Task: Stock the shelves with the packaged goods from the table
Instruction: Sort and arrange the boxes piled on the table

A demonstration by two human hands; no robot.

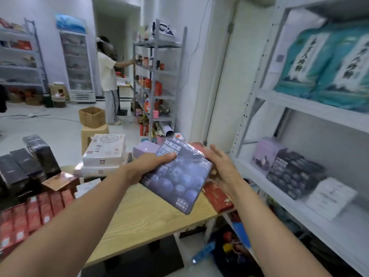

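Observation:
A flat purple blueberry box [177, 176] hangs tilted above the wooden table [143, 214]. My left hand [151, 166] grips its left edge, thumb on top. My right hand [221, 168] is beside the box's right edge with fingers spread and nearly straight, touching or almost touching it. A red box [217, 196] lies under my right hand at the table's right end. The white shelf unit [311, 108] stands to the right. Its middle shelf holds a matching dark blueberry box [293, 172], a lilac box [265, 152] and a white box [331, 196].
Teal bags [323, 62] fill the upper shelf. On the table are red cartons [30, 212], black boxes [26, 162], stacked white gift boxes [105, 152] and a lilac box [145, 150]. A person [107, 80] stands at a grey rack [157, 80] farther back. A cardboard box [91, 116] sits on a stool.

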